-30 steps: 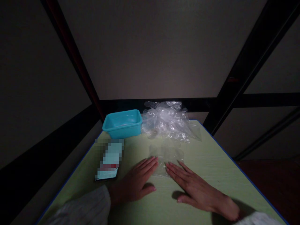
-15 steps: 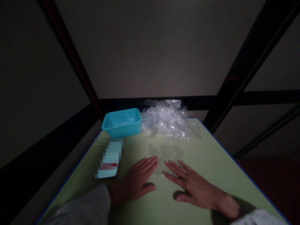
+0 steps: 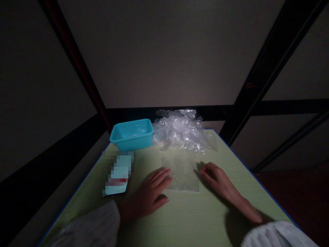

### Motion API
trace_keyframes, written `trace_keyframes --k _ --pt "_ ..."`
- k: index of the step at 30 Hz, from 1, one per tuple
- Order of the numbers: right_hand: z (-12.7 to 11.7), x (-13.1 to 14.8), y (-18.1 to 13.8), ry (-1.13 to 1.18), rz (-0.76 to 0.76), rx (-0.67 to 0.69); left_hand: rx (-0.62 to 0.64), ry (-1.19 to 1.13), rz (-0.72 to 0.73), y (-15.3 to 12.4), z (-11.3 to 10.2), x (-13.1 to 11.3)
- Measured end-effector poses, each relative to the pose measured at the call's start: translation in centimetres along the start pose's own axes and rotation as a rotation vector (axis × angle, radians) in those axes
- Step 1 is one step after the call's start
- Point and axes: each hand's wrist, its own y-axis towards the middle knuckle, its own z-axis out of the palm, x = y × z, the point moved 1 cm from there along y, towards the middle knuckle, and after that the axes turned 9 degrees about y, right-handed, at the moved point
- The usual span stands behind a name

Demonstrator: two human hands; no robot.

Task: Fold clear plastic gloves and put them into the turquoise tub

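Note:
A thin, clear plastic piece, apparently a disposable glove (image 3: pixel 183 178), lies flat on the pale green table (image 3: pixel 169 219). My left hand (image 3: pixel 154 188) rests palm down with its fingers stretched out, the fingertips on the left edge of the clear piece. Just right of that piece is my right hand (image 3: pixel 216 178), its fingers curled in and the thumb against them. Whether anything sits between those fingertips is too small to see. Behind both hands is a loose heap of clear plastic gloves (image 3: pixel 180 130).
A turquoise plastic basin (image 3: pixel 136 142) stands at the back left, beside the heap. Nearer on the left lies a phone-like device (image 3: pixel 119 175), its screen blurred out. A wall (image 3: pixel 169 61) rises behind the table, whose edge is blue.
My right hand has lifted off the clear piece and moved right, its fingers going from spread to curled. My left hand has stayed nearly in place. The view has shifted slightly.

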Motion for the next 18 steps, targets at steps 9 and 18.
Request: trace_keyframes --k 9,18 --pt "0.8 0.4 0.8 -0.046 0.093 0.004 -0.341 -0.783 -0.4 5.9 0.3 -0.7" --pt "1.6 0.4 0.9 0.074 0.093 -0.059 -0.323 -0.95 -0.513 7.0 3.3 1.3"
